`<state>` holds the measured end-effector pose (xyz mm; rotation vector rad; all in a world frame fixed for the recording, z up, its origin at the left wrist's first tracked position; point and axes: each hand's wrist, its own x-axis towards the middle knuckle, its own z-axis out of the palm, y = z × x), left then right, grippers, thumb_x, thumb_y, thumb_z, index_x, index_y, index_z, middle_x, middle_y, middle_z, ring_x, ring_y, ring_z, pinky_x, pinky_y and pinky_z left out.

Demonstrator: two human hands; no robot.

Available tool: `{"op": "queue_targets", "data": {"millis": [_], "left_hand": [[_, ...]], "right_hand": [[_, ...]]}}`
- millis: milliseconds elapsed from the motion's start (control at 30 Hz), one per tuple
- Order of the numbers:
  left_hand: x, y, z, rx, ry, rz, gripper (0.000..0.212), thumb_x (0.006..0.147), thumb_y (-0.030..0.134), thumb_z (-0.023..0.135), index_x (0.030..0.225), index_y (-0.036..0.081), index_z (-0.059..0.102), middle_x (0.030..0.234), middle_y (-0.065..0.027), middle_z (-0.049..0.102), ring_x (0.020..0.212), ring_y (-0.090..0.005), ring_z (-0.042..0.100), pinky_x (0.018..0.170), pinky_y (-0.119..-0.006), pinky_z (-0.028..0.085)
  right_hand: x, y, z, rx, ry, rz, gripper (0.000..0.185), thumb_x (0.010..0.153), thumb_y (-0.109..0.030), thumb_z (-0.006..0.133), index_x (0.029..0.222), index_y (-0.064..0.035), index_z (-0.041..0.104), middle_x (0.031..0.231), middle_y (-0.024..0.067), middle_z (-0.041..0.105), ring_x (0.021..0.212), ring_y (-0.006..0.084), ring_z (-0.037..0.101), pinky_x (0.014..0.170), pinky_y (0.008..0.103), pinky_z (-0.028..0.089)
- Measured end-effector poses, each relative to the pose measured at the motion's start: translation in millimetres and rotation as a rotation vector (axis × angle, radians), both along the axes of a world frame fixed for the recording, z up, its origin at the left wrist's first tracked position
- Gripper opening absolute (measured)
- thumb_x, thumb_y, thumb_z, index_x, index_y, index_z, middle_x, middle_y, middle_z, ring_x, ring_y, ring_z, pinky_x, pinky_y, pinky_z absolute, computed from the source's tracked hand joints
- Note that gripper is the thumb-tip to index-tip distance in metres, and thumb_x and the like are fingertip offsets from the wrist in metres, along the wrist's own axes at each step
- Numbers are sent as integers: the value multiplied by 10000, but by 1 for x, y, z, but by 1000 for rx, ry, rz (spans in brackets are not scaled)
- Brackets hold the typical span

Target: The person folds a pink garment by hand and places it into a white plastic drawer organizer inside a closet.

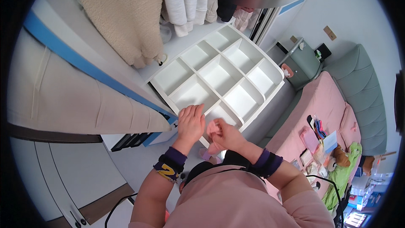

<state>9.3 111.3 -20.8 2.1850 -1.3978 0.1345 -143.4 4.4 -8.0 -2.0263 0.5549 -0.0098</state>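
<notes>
A white drawer with several divided compartments [218, 65] is pulled out in front of me; no objects show inside its compartments. My right hand [228, 135] grips a crumpled pink cloth [214, 129] over the drawer's near corner compartment, and part of the cloth hangs below the hand. Over the drawer's near left edge lies my left hand [191, 122], palm down with fingers extended and nothing visible in it. Whether its palm touches the drawer edge cannot be made out.
Above the drawer hang a beige fleece garment [123, 15] and light sweaters [185, 0]. To the right is a bed with a pink sheet [308, 101], holding socks [317, 127], a green cloth [343, 171] and other small items. A grey-green nightstand [299, 65] stands beyond the drawer.
</notes>
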Motion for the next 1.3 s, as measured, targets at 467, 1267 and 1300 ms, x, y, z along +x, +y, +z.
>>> {"op": "queue_targets", "data": {"millis": [467, 1267, 1300], "left_hand": [[-3, -2, -1, 99, -58, -10, 306, 867, 194, 557, 1133, 57, 619, 940, -68, 642, 923, -247, 565, 852, -387, 386], [-3, -1, -12, 115, -112, 7, 244, 860, 208, 565, 1052, 84, 651, 832, -58, 631, 843, -248, 558, 800, -393, 380], [-2, -2, -12, 109, -120, 6, 238, 860, 209, 565, 1044, 85, 652, 833, -58, 632, 841, -249, 559, 800, -393, 380]], "right_hand": [[19, 1, -59, -611, -218, 270, 422, 806, -73, 577, 1227, -52, 545, 1280, 119, 518, 1160, 302, 518, 979, 367, 447], [23, -3, -43, -721, 172, 70, 801, 707, -216, 715, 1376, 54, 366, 1434, 203, 384, 1263, 315, 439, 983, 388, 448], [27, -2, -34, -713, 250, 94, 820, 703, -223, 722, 1385, 53, 360, 1444, 204, 377, 1269, 303, 434, 981, 381, 449]]}}
